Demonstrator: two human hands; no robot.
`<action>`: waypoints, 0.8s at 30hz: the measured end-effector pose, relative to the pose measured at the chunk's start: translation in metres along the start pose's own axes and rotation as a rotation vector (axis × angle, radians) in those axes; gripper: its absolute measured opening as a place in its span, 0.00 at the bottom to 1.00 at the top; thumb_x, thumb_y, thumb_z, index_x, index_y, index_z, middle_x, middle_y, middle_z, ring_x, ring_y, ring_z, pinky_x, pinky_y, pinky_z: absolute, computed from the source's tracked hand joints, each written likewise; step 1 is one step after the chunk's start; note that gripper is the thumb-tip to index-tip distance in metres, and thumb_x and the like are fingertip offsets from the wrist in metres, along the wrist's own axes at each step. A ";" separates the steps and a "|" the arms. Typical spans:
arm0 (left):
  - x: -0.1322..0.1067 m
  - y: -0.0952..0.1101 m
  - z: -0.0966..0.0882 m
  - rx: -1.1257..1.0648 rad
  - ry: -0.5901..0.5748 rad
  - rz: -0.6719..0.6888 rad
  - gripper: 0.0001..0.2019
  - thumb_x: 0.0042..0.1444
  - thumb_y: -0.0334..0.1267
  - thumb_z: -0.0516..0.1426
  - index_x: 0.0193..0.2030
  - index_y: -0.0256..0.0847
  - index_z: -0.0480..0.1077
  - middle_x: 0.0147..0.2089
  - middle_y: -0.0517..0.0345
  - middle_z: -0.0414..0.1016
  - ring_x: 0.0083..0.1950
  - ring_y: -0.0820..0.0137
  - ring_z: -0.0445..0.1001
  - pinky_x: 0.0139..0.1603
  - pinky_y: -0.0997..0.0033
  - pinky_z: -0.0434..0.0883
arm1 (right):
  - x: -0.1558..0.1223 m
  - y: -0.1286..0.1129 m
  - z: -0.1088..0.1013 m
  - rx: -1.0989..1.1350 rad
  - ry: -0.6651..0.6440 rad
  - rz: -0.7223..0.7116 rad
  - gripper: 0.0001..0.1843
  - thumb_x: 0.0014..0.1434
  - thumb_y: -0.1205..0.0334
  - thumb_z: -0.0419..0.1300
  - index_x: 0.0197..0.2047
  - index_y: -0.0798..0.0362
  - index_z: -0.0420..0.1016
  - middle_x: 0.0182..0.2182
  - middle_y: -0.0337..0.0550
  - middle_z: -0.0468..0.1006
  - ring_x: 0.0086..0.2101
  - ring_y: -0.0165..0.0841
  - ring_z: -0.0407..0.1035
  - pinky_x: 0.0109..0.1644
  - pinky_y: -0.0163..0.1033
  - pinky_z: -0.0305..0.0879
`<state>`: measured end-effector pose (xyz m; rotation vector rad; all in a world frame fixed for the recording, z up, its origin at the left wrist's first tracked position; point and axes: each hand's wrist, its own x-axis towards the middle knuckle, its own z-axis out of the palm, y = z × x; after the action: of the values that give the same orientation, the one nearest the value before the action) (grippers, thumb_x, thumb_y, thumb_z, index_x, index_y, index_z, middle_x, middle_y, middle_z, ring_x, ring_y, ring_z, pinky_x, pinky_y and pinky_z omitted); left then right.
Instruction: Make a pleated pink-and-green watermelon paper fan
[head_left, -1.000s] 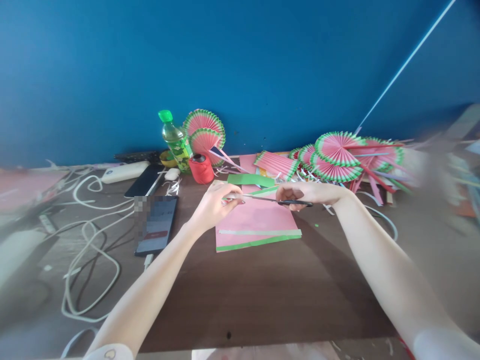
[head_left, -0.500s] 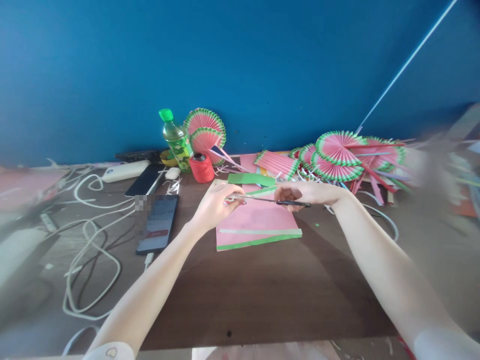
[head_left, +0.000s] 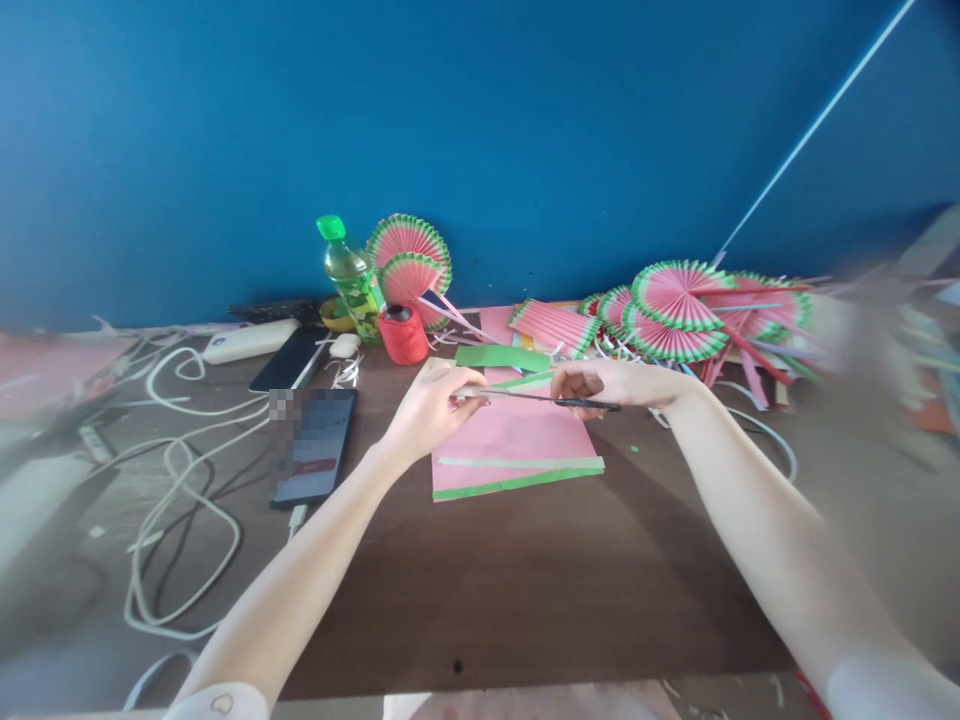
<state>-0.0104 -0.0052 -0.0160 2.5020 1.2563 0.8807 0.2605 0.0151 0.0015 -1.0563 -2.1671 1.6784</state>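
Observation:
My left hand is closed in a pinch on a narrow white strip, which looks like tape; the rest of it is hidden by the fingers. Curled fingers of my right hand hold black-handled scissors, seen edge-on, with the thin blade pointing left toward the pinched strip. Both hands are raised over a pink paper sheet. Along its near edge run a green border and a pale strip. Green paper lies just beyond the hands.
Left of the hands are a phone, a looping white cable and a power bank. A green-capped bottle and a red container stand behind. Pleated paper fans pile up along the blue wall.
The scissors and both hands have shifted only very slightly. More of the white strip shows at my left fingertips. Everything else on the table stays as it was.

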 end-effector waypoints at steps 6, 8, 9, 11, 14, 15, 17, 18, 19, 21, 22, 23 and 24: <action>0.000 -0.003 0.001 0.005 -0.013 0.005 0.08 0.53 0.42 0.57 0.37 0.41 0.71 0.32 0.57 0.72 0.35 0.69 0.66 0.42 0.69 0.64 | 0.000 0.002 -0.001 0.011 -0.006 -0.006 0.12 0.52 0.60 0.59 0.40 0.54 0.66 0.24 0.33 0.66 0.22 0.22 0.57 0.26 0.31 0.53; 0.000 -0.003 0.001 -0.001 -0.008 0.004 0.08 0.53 0.42 0.57 0.37 0.41 0.71 0.32 0.57 0.72 0.35 0.69 0.66 0.42 0.69 0.64 | 0.001 0.002 -0.001 0.009 -0.002 -0.013 0.12 0.52 0.60 0.59 0.40 0.54 0.66 0.23 0.33 0.66 0.21 0.21 0.56 0.26 0.31 0.53; 0.000 -0.003 0.001 -0.003 -0.005 0.002 0.08 0.53 0.42 0.57 0.37 0.41 0.71 0.32 0.57 0.72 0.35 0.69 0.66 0.42 0.69 0.64 | 0.001 0.002 0.000 0.011 0.000 -0.016 0.12 0.52 0.60 0.59 0.40 0.54 0.66 0.23 0.33 0.66 0.21 0.21 0.56 0.26 0.31 0.53; 0.000 -0.002 0.001 -0.006 0.001 0.001 0.08 0.52 0.41 0.58 0.37 0.41 0.71 0.31 0.58 0.71 0.35 0.69 0.66 0.41 0.69 0.64 | 0.001 0.003 0.000 0.016 0.004 -0.014 0.12 0.52 0.60 0.59 0.40 0.54 0.66 0.23 0.33 0.67 0.21 0.22 0.57 0.25 0.31 0.53; 0.000 -0.002 0.001 -0.005 0.001 0.002 0.08 0.52 0.41 0.58 0.36 0.41 0.71 0.31 0.58 0.71 0.34 0.69 0.66 0.41 0.69 0.64 | 0.002 0.003 0.000 0.021 0.005 -0.004 0.12 0.52 0.59 0.59 0.40 0.54 0.66 0.23 0.33 0.67 0.21 0.22 0.58 0.25 0.31 0.54; 0.000 -0.002 0.001 -0.005 0.002 0.001 0.08 0.52 0.41 0.58 0.36 0.41 0.71 0.31 0.58 0.71 0.34 0.69 0.66 0.41 0.69 0.64 | 0.002 0.004 0.000 0.021 0.006 -0.004 0.12 0.52 0.59 0.59 0.40 0.54 0.66 0.23 0.33 0.67 0.21 0.22 0.57 0.24 0.31 0.54; 0.000 -0.001 0.001 -0.007 -0.001 0.002 0.07 0.52 0.41 0.58 0.36 0.41 0.71 0.31 0.58 0.72 0.35 0.69 0.66 0.41 0.70 0.64 | 0.002 0.004 -0.001 0.019 0.006 -0.006 0.13 0.51 0.59 0.59 0.40 0.54 0.66 0.23 0.33 0.67 0.21 0.22 0.57 0.24 0.30 0.54; 0.000 -0.001 0.001 -0.010 -0.002 0.005 0.07 0.52 0.40 0.58 0.36 0.41 0.70 0.32 0.58 0.73 0.35 0.70 0.66 0.41 0.70 0.64 | 0.002 0.004 -0.001 0.019 0.004 -0.005 0.13 0.51 0.59 0.59 0.40 0.54 0.66 0.24 0.34 0.68 0.21 0.22 0.58 0.23 0.30 0.54; 0.000 -0.001 0.001 -0.014 -0.004 0.009 0.07 0.52 0.40 0.58 0.36 0.41 0.70 0.33 0.58 0.73 0.35 0.70 0.66 0.41 0.69 0.64 | 0.002 0.005 -0.001 0.018 0.003 -0.003 0.13 0.51 0.59 0.59 0.40 0.54 0.66 0.24 0.34 0.68 0.22 0.22 0.58 0.23 0.30 0.54; 0.000 0.000 0.001 -0.022 -0.007 0.016 0.06 0.52 0.39 0.58 0.36 0.41 0.70 0.34 0.58 0.74 0.35 0.70 0.66 0.42 0.69 0.64 | 0.002 0.005 -0.002 0.016 0.007 -0.001 0.13 0.51 0.60 0.59 0.40 0.55 0.66 0.24 0.35 0.69 0.22 0.22 0.59 0.23 0.29 0.55; 0.000 0.000 0.001 -0.023 -0.008 0.017 0.06 0.52 0.39 0.58 0.36 0.41 0.70 0.34 0.58 0.74 0.36 0.69 0.67 0.42 0.69 0.64 | 0.002 0.005 -0.002 0.014 0.009 -0.001 0.13 0.52 0.60 0.59 0.40 0.55 0.66 0.25 0.35 0.69 0.22 0.21 0.59 0.22 0.29 0.55; 0.000 0.000 0.001 -0.022 -0.007 0.014 0.07 0.52 0.40 0.58 0.36 0.41 0.70 0.34 0.57 0.74 0.36 0.69 0.67 0.42 0.69 0.64 | 0.002 0.004 -0.001 0.011 0.013 -0.002 0.13 0.51 0.60 0.59 0.40 0.55 0.66 0.24 0.35 0.69 0.21 0.21 0.58 0.22 0.29 0.54; 0.000 0.000 0.001 -0.019 -0.008 0.011 0.07 0.52 0.40 0.58 0.36 0.41 0.70 0.33 0.57 0.74 0.36 0.69 0.67 0.42 0.69 0.65 | 0.002 0.004 -0.001 0.007 0.018 -0.001 0.13 0.51 0.60 0.59 0.40 0.55 0.66 0.24 0.34 0.69 0.21 0.21 0.58 0.22 0.29 0.54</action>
<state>-0.0102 -0.0049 -0.0170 2.4973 1.2277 0.8802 0.2613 0.0178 -0.0022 -1.0643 -2.1489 1.6680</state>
